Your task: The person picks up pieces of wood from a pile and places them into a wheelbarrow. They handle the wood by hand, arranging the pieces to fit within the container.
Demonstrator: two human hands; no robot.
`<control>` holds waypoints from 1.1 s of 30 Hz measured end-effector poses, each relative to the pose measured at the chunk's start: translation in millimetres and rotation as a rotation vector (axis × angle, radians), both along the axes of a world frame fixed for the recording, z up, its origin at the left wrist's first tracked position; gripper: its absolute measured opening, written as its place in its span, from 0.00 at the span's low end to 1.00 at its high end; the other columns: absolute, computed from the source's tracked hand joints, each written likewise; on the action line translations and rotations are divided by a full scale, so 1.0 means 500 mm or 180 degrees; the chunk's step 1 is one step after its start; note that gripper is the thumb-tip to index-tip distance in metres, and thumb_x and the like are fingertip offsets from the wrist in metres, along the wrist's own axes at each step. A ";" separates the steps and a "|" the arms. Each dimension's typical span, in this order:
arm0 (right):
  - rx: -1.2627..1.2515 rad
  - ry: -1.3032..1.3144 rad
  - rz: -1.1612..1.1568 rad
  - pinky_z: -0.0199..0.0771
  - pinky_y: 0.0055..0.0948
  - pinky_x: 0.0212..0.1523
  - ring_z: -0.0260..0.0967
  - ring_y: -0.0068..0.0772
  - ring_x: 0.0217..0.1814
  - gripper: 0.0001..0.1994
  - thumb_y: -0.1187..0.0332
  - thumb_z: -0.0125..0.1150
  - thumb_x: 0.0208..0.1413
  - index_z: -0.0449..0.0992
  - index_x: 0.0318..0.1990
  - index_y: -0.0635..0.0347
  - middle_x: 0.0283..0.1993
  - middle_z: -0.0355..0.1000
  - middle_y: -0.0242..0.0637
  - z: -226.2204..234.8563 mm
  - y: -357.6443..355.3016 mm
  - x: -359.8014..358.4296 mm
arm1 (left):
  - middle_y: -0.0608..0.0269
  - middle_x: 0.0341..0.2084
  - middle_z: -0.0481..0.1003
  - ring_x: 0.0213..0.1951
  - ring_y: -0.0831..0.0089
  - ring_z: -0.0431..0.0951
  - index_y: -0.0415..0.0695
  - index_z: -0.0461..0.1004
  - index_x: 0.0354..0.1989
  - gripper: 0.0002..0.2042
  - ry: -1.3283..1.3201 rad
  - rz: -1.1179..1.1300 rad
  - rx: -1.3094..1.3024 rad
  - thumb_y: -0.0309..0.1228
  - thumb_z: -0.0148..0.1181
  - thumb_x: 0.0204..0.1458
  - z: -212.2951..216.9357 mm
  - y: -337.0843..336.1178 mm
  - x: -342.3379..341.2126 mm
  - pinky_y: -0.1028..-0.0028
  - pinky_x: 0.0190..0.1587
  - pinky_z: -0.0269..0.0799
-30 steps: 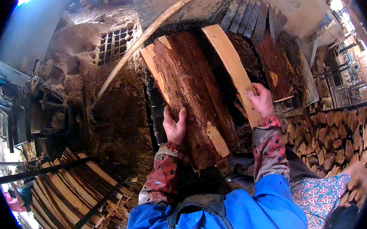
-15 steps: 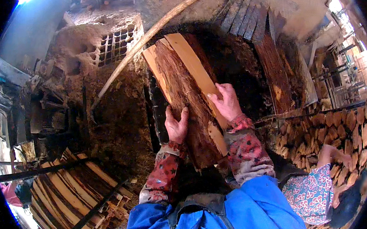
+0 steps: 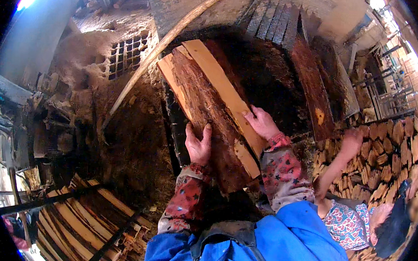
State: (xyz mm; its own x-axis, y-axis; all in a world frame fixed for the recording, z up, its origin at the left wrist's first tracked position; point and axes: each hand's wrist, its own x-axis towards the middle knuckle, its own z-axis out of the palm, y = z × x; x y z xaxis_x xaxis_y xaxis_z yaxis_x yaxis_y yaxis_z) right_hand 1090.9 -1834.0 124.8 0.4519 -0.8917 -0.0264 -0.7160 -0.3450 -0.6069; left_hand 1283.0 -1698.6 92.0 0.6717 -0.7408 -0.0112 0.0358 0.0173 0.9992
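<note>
In front of me lies a bundle of rough wood slabs, slanting from far left to near right. One bark-covered slab (image 3: 204,98) has dark brown, flaking bark, and beside it runs a pale, smooth-faced wood strip (image 3: 222,83). My left hand (image 3: 198,144) grips the left edge of the bark slab, thumb up on the bark. My right hand (image 3: 262,123) grips the right edge of the pale strip, thumb across its face. The fingers beneath the wood are hidden.
A long pole (image 3: 169,36) leans beyond the slabs, near a metal grid (image 3: 126,56). More slabs (image 3: 74,218) lie between dark bars at lower left. A bark board (image 3: 313,89) stands at right. Split firewood (image 3: 387,148) is stacked at right, beside another person (image 3: 348,225).
Both hands keep their hold, and the slabs have barely shifted. At right, the other person has leaned and stretched an arm out toward the firewood stack.
</note>
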 end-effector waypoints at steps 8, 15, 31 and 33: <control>-0.0284 -0.0269 -0.0168 0.72 0.46 0.40 0.71 0.57 0.38 0.26 0.50 0.54 0.62 0.72 0.45 0.73 0.35 0.71 0.57 -0.004 0.026 0.013 | 0.43 0.49 0.73 0.51 0.62 0.73 0.24 0.59 0.59 0.31 -0.0017 -0.0030 -0.0105 0.37 0.63 0.56 -0.026 0.006 -0.001 0.67 0.55 0.68; 0.0065 -0.0275 -0.0210 0.73 0.41 0.39 0.73 0.48 0.36 0.28 0.49 0.52 0.63 0.71 0.48 0.75 0.34 0.72 0.52 0.031 0.044 0.016 | 0.41 0.49 0.73 0.51 0.60 0.74 0.24 0.61 0.58 0.32 -0.0068 -0.0015 0.0081 0.39 0.64 0.55 -0.003 0.015 0.000 0.66 0.54 0.68; -0.0797 -0.0289 -0.0135 0.72 0.38 0.52 0.70 0.52 0.51 0.21 0.59 0.65 0.54 0.75 0.47 0.70 0.49 0.71 0.51 0.075 0.110 0.009 | 0.40 0.50 0.72 0.52 0.60 0.73 0.24 0.60 0.58 0.33 -0.0397 0.0067 0.0134 0.39 0.64 0.55 -0.020 0.041 0.005 0.66 0.55 0.68; -0.0866 -0.0297 -0.0144 0.72 0.38 0.52 0.71 0.51 0.50 0.21 0.60 0.65 0.53 0.75 0.47 0.70 0.49 0.71 0.51 0.081 0.127 0.002 | 0.42 0.49 0.73 0.51 0.61 0.74 0.24 0.61 0.58 0.32 -0.0246 0.0000 0.0027 0.39 0.64 0.55 -0.013 0.040 0.002 0.67 0.54 0.69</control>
State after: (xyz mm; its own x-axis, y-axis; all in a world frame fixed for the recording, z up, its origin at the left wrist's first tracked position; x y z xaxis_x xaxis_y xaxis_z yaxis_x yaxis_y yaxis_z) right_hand 1091.8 -1770.7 165.1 0.4007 -0.8796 0.2565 -0.6798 -0.4731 -0.5604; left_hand 1284.2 -1678.8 85.3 0.6708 -0.7408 0.0345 -0.0415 0.0089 0.9991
